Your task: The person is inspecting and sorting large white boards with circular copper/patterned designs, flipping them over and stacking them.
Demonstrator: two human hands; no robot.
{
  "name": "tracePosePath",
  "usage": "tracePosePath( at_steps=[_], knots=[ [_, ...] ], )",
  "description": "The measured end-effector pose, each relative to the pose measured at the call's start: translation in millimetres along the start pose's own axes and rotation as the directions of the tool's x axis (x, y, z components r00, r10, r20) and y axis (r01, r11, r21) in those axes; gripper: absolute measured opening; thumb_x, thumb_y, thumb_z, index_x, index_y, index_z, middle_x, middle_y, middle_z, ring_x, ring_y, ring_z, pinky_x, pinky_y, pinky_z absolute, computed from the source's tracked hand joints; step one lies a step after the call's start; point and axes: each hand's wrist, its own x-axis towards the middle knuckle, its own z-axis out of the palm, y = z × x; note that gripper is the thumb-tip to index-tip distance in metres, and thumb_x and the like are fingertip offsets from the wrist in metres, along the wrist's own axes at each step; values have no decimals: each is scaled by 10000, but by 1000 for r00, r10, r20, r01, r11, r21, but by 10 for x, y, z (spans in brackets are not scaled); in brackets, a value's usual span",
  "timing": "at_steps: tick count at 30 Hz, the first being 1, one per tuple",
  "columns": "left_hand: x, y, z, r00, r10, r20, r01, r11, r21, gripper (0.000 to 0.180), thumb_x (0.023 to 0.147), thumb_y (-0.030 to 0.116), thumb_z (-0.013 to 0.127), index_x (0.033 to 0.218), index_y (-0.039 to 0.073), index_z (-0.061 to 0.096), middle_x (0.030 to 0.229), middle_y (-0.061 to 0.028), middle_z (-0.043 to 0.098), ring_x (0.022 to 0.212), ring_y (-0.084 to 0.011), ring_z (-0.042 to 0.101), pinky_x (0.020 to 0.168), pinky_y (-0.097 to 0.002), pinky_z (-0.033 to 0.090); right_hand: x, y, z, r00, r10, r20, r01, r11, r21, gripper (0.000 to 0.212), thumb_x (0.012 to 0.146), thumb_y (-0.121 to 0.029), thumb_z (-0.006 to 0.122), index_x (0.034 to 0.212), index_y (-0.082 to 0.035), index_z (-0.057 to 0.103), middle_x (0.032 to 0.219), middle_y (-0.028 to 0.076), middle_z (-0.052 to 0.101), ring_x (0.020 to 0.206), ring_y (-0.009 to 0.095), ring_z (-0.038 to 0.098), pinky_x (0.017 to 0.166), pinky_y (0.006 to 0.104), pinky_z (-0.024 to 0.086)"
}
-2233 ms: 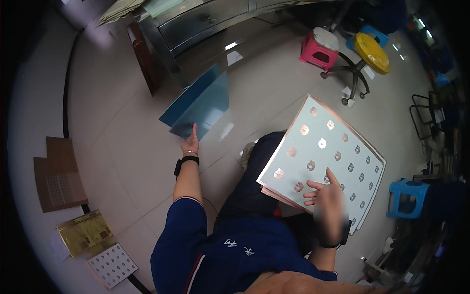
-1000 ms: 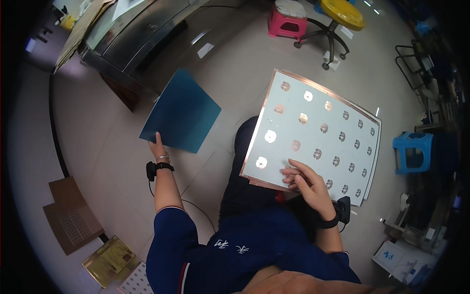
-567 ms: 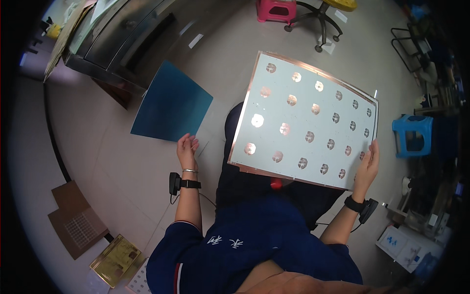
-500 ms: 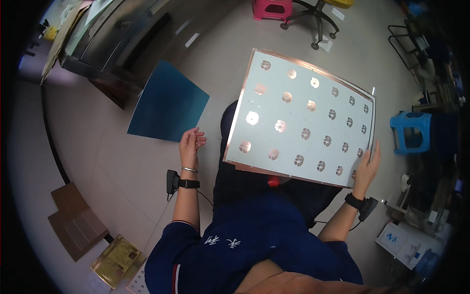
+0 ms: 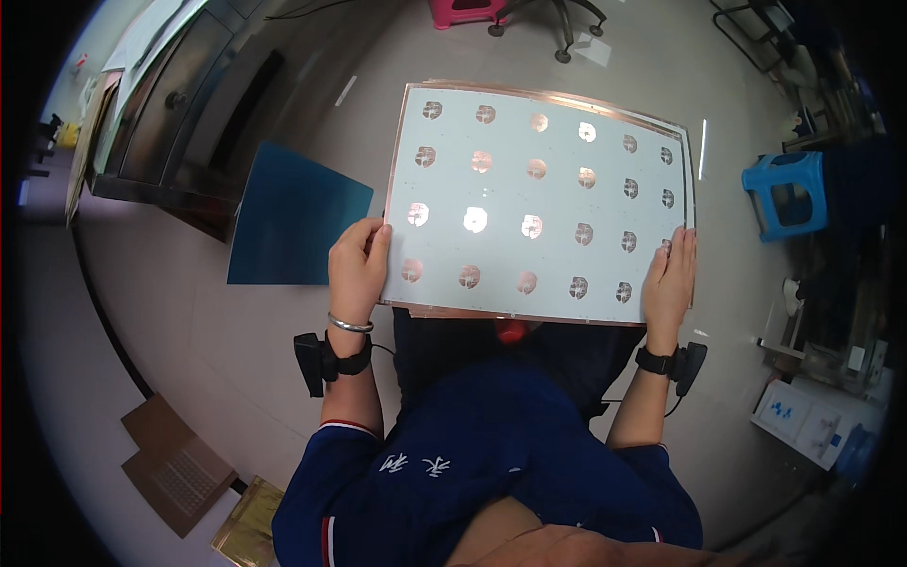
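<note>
A stack of copper-edged circuit board panels lies over my lap, its top face white with rows of small round copper patterns. Several copper edges show beneath the top one along the far and near sides. My left hand grips the left edge, thumb on top, the other fingers curled partly out of sight. Along the right edge my right hand lies with its fingers stretched out flat against the panel. Beyond my left hand stands a dark blue rectangular board.
A dark metal cabinet is at the far left. A blue plastic stool stands to the right, a pink stool and a wheeled chair base at the far side. Flattened brown cardboard lies at the lower left.
My left hand has moved from free air onto the stack's left edge. The stack sits more level and further left in view. My right hand stays at its right edge.
</note>
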Motion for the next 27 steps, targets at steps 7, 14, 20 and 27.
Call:
tracePosePath(
  at_steps=[7,14,20,27],
  knots=[
    [-65,228,-77,996,25,-80,-14,991,134,140,844,108,554,856,-17,614,729,-66,569,608,-136,522,567,-244,426,-1,-51,-38,1000,2,2,-2,1000,1,424,914,-176,399,1319,-51,395,1356,239,345,1272,368,308,1061,429,218],
    [-139,93,7,983,-130,-129,82,944,-319,134,880,108,537,888,-20,575,730,-3,555,627,-36,476,561,-183,402,9,-38,-101,996,77,36,-83,970,227,417,908,-129,409,1316,-45,399,1345,229,370,1271,335,331,1047,421,251],
    [-177,-104,35,975,-54,-216,-21,943,-331,145,891,119,533,891,-22,567,739,-1,556,642,-41,481,575,-187,405,64,64,-327,928,325,184,-276,266,923,425,922,-105,418,1312,50,348,1259,201,465,1143,227,480,916,308,400],
    [-49,-228,-219,983,-42,-180,-37,910,-413,160,913,133,505,920,-17,560,770,-2,570,687,-38,490,611,-175,400,1,183,-614,914,133,383,-338,-272,901,395,913,-111,458,1257,73,394,1127,155,550,925,168,588,773,275,490]
  ],
)
